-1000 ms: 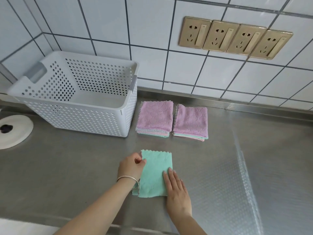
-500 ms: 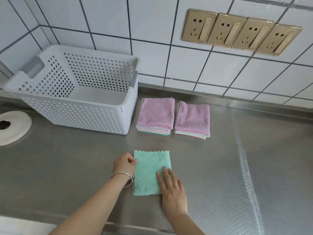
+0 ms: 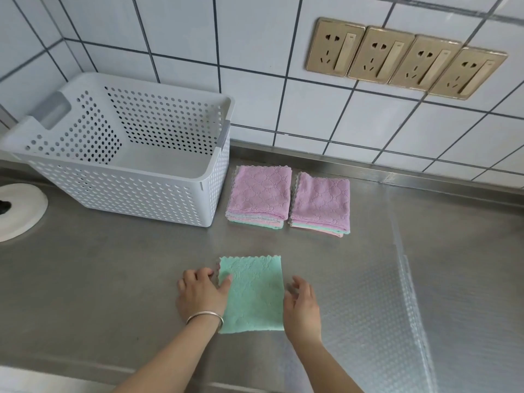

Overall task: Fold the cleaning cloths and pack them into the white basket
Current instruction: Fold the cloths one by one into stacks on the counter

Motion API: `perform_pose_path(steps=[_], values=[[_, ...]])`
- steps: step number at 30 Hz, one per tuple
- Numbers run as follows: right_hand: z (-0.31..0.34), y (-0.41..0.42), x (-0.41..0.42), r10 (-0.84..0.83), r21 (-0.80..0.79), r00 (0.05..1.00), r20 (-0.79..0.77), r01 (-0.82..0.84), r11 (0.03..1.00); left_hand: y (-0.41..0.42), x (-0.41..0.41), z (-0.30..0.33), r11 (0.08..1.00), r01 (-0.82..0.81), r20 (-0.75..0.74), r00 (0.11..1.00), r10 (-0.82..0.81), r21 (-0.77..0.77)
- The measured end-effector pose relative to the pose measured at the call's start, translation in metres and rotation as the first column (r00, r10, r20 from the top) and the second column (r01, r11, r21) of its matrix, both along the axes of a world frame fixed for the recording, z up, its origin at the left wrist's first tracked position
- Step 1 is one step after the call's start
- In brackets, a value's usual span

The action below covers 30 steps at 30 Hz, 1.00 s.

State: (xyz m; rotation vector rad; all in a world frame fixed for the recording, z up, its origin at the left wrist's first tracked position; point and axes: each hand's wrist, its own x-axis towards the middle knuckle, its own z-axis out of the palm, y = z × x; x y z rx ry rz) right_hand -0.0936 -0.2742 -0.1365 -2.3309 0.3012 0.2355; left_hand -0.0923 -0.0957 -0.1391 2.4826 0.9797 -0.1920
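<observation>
Green cloth (image 3: pixel 253 296) folded square, flat on steel worktop (image 3: pixel 85 279), near front edge. Left hand (image 3: pixel 201 297) at cloth's left edge, thumb on top of fabric, fingers curled at the edge, pinching it. Bangle (image 3: pixel 204 317) on left wrist. Right hand (image 3: pixel 302 307) just beside cloth's right edge, fingers relaxed and spread, holding nothing; contact with cloth unclear. Two stacks of folded cloths behind, side by side, pink on top: left stack (image 3: pixel 259 194) just beside white basket (image 3: pixel 127 191), right stack (image 3: pixel 321 202) next to it. Basket upright at back left, against tiled wall, nothing visible inside. White round disc (image 3: pixel 19 211) at far left. Four gold sockets (image 3: pixel 405 56) on wall.
</observation>
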Motion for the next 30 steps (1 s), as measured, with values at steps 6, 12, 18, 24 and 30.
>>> perform_pose_path(steps=[6,12,18,24,30], values=[[0.014,0.012,0.023,0.025,0.066,0.914,-0.405,0.002,0.998,-0.008,0.004,0.002,1.000,0.006,-0.113,0.994,-0.009,-0.027],[0.045,-0.006,0.033,-0.029,0.264,0.967,-0.252,0.098,0.959,-0.036,0.027,0.032,0.927,-0.046,0.127,0.987,0.100,-0.373],[0.092,-0.047,0.109,-0.260,0.400,0.965,-0.015,0.245,0.883,-0.080,0.115,0.107,0.861,0.183,0.461,0.885,0.065,-0.474],[0.085,-0.076,0.196,-0.364,0.388,0.931,-0.038,0.350,0.853,-0.125,0.206,0.103,0.870,0.376,0.432,0.875,-0.219,-0.320],[0.057,-0.086,0.227,-0.353,0.293,0.928,-0.115,0.371,0.881,-0.141,0.240,0.055,0.907,0.387,0.226,0.910,-0.347,-0.168]])
